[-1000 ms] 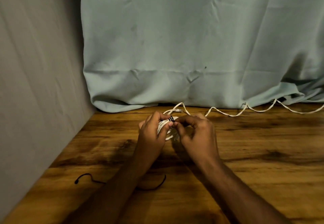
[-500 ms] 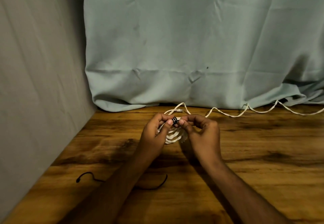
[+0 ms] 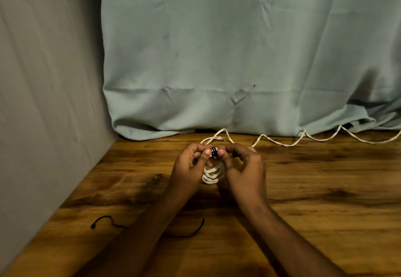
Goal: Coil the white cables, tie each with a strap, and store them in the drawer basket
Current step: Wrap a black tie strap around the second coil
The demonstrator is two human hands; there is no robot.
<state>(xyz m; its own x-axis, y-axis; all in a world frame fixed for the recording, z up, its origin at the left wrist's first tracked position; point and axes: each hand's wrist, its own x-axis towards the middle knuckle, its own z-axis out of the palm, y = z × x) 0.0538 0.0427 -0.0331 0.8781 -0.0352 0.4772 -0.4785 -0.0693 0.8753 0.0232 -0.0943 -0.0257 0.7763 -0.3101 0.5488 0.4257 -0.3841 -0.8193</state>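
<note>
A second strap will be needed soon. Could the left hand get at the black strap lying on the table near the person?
Probably yes, once free. The black strap lies on the bare table, partly under the left forearm, nothing covering it. But the left hand now pinches the coiled white cable.

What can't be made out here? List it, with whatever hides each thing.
Head view, the only one:
- Black strap around the coiled white cable: the thumbs of the left hand and right hand cover its ends, so fastening is unclear.
- Loose white cable: cut off by the right edge.
- Second black strap on the table: its middle lies under the left forearm.
- Drawer basket: not in view.
</note>
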